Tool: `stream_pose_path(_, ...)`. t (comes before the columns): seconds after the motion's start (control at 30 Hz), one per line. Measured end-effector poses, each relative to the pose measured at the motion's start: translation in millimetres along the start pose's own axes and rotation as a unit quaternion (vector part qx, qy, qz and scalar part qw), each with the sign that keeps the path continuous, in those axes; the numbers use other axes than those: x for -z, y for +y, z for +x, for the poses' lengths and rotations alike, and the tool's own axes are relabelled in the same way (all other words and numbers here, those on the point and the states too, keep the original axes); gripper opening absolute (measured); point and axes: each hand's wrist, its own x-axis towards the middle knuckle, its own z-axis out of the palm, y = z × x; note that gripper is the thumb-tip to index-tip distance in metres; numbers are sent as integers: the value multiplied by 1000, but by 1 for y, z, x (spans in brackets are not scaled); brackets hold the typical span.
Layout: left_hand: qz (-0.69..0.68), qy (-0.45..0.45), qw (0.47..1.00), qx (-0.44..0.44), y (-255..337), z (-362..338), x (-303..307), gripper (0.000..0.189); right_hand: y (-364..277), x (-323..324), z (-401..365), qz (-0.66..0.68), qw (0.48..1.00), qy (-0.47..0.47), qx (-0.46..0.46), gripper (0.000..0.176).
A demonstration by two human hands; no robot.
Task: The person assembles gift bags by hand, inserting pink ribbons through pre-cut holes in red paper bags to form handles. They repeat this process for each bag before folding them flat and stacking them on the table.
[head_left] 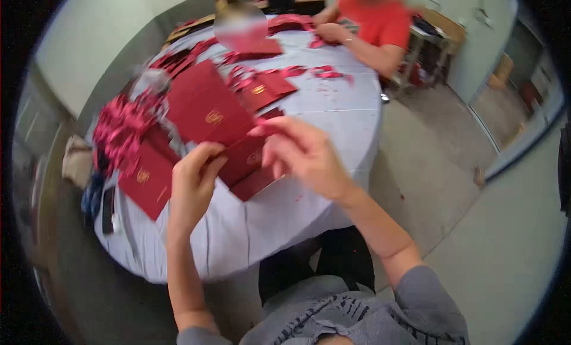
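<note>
My left hand [193, 178] is closed on a small red card [242, 157], thumb and fingers pinching its left edge. It holds the card over the surface [333, 101], just below the big red card [205, 110] that lies in the middle. My right hand [306, 154] is at the small card's right side, fingers curled by its upper corner. It is blurred, so I cannot tell whether it grips the card or only touches it. Left of the big red card sits a heap of red scraps [119, 128], and below-left of it lies another red card with a gold mark [146, 178]. Right of the big red card lie smaller red cards [267, 89]. Well beyond it, at the far side, a person in an orange top [380, 21] has both hands on the surface among more red pieces.
</note>
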Motion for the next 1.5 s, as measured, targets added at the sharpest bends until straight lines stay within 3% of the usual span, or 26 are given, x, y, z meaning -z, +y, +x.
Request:
stream_pose_path(0.07,-81,-12,992,100,-8,0,3,11,-1,-5,1,57,998,9,20,18)
stream_pose_path(0.13,-178,-28,972,151,-16,-1,4,12,-1,-9,0,82,996,9,-25,16)
stream_pose_path(0.27,-280,-78,941,174,-24,-1,6,15,8,-7,-1,77,989,-64,-105,19)
stream_pose_path(0.33,-320,-83,925,188,-34,-4,4,18,10,-12,1,27,993,-51,-107,21)
stream_pose_path(0.47,-351,-113,908,200,-39,-6,2,19,12,-26,6,-90,992,4,-83,28)
stream_pose_path(0.77,-386,-129,891,198,-41,-10,-2,20,19,-35,5,-235,970,40,-53,16)
stream_pose_path(0.83,-393,-131,888,200,-38,-10,-2,20,19,-36,4,-297,954,49,8,14)
stream_pose_path(1.0,-397,-138,885,199,-36,-11,-4,20,19,-38,2,-322,946,39,-6,14)
stream_pose_path(1.07,-399,-136,887,189,-33,-11,-4,20,29,-36,4,-348,934,48,63,16)
stream_pose_path(1.5,-387,-116,895,190,-26,-13,-5,20,33,-38,2,-366,928,45,62,12)
